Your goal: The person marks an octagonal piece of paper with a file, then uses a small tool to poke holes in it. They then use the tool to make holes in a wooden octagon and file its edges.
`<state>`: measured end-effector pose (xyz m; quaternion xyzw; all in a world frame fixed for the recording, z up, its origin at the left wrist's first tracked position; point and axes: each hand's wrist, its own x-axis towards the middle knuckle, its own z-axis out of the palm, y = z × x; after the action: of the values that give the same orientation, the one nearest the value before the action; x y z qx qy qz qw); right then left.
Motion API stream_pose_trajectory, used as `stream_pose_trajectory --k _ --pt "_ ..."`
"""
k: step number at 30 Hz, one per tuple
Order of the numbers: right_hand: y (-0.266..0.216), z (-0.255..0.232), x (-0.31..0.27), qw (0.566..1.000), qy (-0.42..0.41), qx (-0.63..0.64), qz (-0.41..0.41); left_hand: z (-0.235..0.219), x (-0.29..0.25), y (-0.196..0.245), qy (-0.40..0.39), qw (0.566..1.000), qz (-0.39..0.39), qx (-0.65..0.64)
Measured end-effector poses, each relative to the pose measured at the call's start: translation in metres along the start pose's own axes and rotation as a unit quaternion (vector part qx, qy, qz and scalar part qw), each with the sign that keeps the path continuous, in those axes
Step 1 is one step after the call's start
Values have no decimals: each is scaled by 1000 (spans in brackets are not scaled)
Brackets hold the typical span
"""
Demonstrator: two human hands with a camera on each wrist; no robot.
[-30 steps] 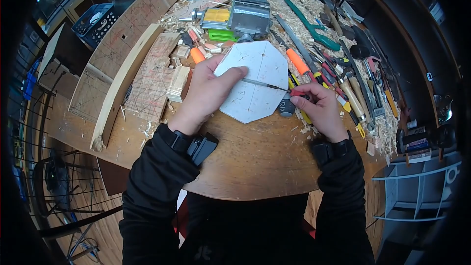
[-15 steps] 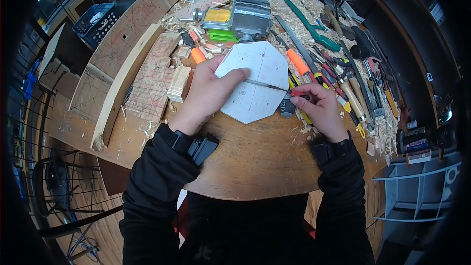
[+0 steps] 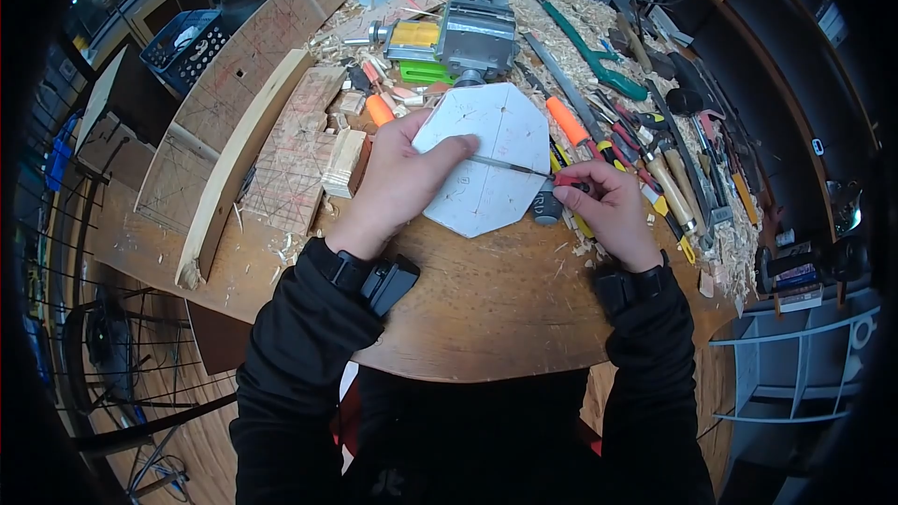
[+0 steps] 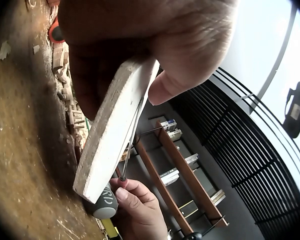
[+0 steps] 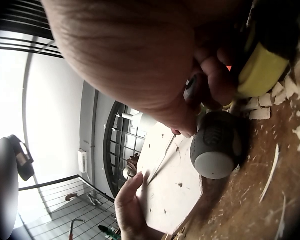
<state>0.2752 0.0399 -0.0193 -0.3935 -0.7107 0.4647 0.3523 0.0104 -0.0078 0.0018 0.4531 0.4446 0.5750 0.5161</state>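
My left hand [image 3: 398, 173] grips a white octagonal board [image 3: 486, 201] by its left side, thumb over the marked face and fingers behind. Pencil lines and small holes show on that face; the left wrist view shows the board's thick edge [image 4: 102, 130], tilted up from the table. A slim metal-shafted tool [image 3: 513, 165] lies across the face, its far end beside my left thumb. My right hand [image 3: 613, 210] pinches its red handle [image 3: 572, 183] between thumb and fingers. Just under that hand is a dark grey handle [image 5: 215, 145] with a pale end.
Behind the board stands a metal vise [image 3: 477, 28]. Hand tools, among them an orange-handled file [image 3: 568, 119] and a green-handled saw [image 3: 613, 77], lie among wood shavings on the right. A curved wooden beam [image 3: 238, 168] and a small wood block [image 3: 346, 162] sit left on the table [image 3: 477, 318].
The board and my left hand have shifted very slightly to the right. Both hands keep the same hold, and the tool still lies across the board.
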Motion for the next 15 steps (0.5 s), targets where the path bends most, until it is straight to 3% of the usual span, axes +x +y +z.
stream_pose_trajectory --k 15 --pt "0 0 0 1000 -4 8 3 0 0 -1 6 1000 -7 13"
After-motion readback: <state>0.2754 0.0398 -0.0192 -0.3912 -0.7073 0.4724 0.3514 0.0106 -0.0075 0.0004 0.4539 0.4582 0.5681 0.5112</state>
